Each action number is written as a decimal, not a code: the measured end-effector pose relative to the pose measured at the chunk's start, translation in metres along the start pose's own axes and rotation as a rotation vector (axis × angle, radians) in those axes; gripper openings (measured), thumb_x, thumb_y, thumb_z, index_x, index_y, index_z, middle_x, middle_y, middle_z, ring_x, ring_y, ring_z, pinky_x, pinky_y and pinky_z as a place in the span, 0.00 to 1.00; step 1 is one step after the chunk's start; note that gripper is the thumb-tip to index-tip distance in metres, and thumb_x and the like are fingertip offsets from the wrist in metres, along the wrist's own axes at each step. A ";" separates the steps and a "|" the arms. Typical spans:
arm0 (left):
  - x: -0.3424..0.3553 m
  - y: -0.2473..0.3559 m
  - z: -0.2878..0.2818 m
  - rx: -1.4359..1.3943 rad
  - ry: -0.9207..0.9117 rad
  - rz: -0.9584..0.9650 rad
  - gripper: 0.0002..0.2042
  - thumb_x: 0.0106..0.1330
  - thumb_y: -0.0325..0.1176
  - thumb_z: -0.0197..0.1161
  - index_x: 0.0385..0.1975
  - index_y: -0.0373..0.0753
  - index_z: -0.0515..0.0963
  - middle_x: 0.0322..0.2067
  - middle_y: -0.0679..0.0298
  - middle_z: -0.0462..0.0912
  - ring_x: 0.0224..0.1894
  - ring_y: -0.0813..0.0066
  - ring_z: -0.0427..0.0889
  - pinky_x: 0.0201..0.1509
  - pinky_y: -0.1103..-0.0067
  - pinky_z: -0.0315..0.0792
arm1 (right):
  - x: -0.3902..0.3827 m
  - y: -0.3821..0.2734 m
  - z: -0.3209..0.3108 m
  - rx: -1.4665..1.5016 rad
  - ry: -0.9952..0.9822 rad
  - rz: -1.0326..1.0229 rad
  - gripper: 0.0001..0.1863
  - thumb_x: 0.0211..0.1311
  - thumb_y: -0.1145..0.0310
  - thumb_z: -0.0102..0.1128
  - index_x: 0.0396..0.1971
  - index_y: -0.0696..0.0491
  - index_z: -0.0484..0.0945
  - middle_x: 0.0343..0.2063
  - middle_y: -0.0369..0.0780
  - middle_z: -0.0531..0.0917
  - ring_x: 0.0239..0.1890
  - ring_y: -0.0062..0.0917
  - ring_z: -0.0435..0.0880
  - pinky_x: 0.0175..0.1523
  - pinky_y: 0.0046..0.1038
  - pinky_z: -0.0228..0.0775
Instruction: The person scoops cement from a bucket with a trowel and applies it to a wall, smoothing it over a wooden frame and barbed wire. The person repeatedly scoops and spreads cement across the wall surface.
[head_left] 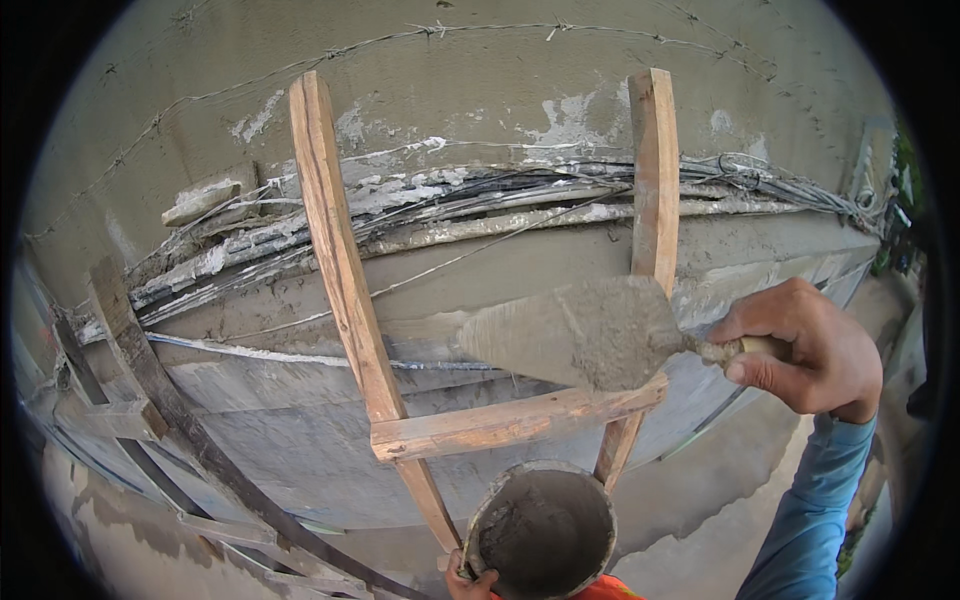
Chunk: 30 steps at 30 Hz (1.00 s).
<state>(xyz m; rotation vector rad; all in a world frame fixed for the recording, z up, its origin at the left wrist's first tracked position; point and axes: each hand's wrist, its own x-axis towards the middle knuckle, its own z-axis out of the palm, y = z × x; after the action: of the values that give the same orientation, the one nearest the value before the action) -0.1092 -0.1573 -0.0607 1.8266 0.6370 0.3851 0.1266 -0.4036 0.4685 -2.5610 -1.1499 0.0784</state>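
Observation:
My right hand is closed round the handle of a trowel, held out in front of the wall. Wet grey mortar covers much of the blade, which points left. At the bottom, my left hand grips the rim of a round bucket. Inside the bucket is grey mortar. Behind the trowel stands a wooden ladder, with its left rail, right rail and a rung just below the blade.
Mortar-spattered cables and pipes run along a ledge of the grey wall. Barbed wire stretches across above them. A second, darker wooden ladder leans at the left. Far below lies wet ground. Orange cloth shows beside the bucket.

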 end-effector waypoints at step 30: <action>-0.026 0.076 0.002 -0.510 -0.086 -0.119 0.17 0.56 0.13 0.62 0.40 0.41 0.70 0.35 0.75 0.67 0.36 0.87 0.63 0.39 0.84 0.60 | -0.123 0.062 0.418 0.089 -0.406 0.050 0.13 0.73 0.64 0.62 0.43 0.59 0.84 0.40 0.50 0.88 0.38 0.49 0.92 0.44 0.49 0.85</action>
<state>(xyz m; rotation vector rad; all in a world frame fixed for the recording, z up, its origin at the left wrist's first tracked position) -0.1114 -0.1929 0.0110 1.3062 0.5270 0.3493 0.0117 -0.4170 0.0435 -2.5628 -1.1828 0.6731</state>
